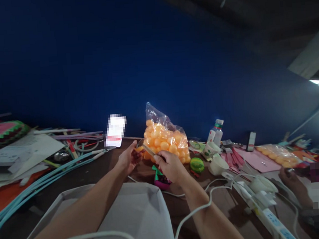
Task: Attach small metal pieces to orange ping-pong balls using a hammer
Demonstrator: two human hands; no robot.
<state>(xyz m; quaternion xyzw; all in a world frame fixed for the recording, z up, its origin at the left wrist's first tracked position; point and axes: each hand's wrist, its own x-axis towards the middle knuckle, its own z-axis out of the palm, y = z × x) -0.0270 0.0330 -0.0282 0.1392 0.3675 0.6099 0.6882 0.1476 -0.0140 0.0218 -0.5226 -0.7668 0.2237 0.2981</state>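
Note:
My left hand (130, 159) has its fingers curled round a small orange piece (139, 149), whose kind is unclear. In my right hand (169, 165) is a thin, flat stick-like tool (148, 149), its tip angled toward the orange piece. Right behind both hands stands a clear plastic bag (165, 139) full of orange balls. Below the right hand sits a small magenta item (161, 185) with a green bow (156, 172), partly covered by that hand. A green and yellow striped ball (197, 165) lies to the right of it.
White cables (194, 209) cross the front, leading to a power strip (275, 221). Paper cups (217, 165) and a bottle (217, 133) stand right of the bag. A lit phone (115, 132) leans at the wall. Blue tubes (50, 176) lie left. Another person's hand (294, 182) is at right.

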